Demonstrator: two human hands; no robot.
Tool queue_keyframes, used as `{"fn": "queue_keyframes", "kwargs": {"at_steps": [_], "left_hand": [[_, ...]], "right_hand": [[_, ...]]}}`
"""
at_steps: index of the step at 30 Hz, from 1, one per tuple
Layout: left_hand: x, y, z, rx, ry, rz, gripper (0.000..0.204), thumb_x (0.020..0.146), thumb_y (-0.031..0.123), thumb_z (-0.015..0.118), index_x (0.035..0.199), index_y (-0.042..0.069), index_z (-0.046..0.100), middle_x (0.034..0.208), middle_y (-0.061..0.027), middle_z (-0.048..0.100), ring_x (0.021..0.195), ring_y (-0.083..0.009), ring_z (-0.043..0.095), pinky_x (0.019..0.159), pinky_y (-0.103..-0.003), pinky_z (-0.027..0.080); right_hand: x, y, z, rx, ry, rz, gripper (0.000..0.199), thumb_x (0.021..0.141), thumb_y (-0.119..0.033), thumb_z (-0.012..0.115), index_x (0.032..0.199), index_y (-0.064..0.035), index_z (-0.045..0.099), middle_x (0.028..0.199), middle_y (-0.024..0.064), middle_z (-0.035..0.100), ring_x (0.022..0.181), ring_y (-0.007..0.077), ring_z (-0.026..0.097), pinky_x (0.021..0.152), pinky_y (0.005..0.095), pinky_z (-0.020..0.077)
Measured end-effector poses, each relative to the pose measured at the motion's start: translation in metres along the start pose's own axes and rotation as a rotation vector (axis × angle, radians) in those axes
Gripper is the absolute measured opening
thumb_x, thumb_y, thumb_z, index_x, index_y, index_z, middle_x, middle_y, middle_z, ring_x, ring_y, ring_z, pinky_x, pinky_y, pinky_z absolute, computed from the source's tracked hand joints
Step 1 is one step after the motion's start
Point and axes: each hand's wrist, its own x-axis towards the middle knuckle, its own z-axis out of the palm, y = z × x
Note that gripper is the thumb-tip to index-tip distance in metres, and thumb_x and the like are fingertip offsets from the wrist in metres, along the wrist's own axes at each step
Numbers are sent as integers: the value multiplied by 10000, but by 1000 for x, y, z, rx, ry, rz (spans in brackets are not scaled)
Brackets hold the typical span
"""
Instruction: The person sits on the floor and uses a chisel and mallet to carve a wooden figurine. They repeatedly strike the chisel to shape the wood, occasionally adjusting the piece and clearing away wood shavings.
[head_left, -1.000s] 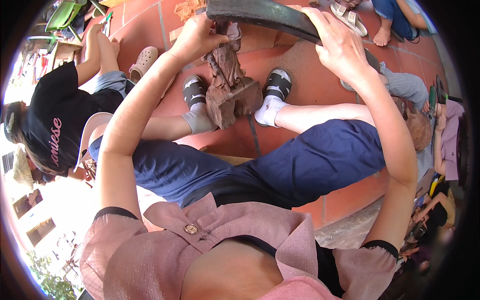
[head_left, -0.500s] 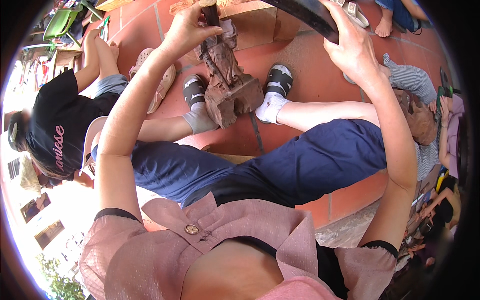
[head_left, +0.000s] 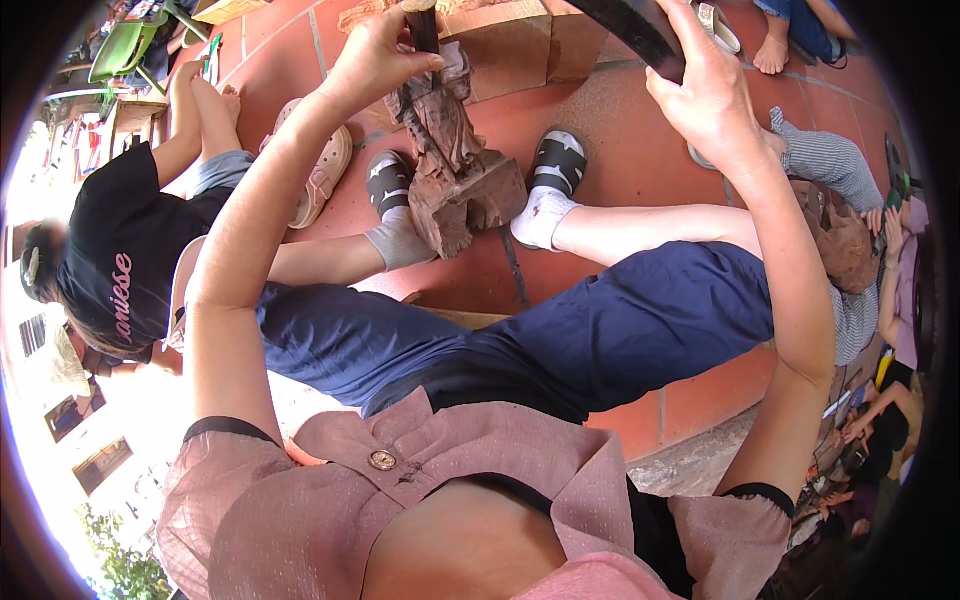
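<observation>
Red floor tiles [head_left: 650, 120] spread under me in a bright and crowded place, where other persons sit on both sides. On the floor between my two feet is a brown wooden carving [head_left: 455, 145] of a robed figure, with its rough base nearer to me and its upper end pointing away. My feet wear dark slippers with white marks [head_left: 558, 162], one at each side of the carving. My hands are well apart from each other. With the left hand [head_left: 378, 60] I pinch a dark tool [head_left: 424, 34] between thumb and fingers, over the upper end of the carving; whether its tip touches the wood, I cannot tell. My right hand [head_left: 712, 100] is closed around a long black bar [head_left: 635, 32], which goes out of view at the upper edge. Behind the carving are brown wooden blocks [head_left: 520, 50]. At my left, near a pair of pale clogs [head_left: 325, 172], sits a person in a black shirt [head_left: 125, 235], and farther is a green chair [head_left: 122, 52].
</observation>
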Motion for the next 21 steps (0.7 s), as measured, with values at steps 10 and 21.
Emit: {"fn": "queue_keyframes", "kwargs": {"at_steps": [10, 21], "left_hand": [[4, 0, 2, -73, -51, -12, 239, 784, 32, 808, 969, -2, 661, 847, -93, 707, 793, -149, 662, 722, -347, 565], [34, -8, 5, 68, -108, 17, 369, 700, 172, 882, 958, 20, 665, 848, -103, 707, 814, -213, 687, 741, -369, 553]], "right_hand": [[3, 10, 3, 66, 70, -8, 554, 781, 7, 641, 1316, -8, 498, 1085, 271, 657, 1074, 452, 656, 889, 471, 519], [10, -9, -3, 137, -17, 184, 618, 788, -72, 695, 1356, -12, 460, 1142, 255, 646, 1123, 405, 646, 920, 465, 508]]}}
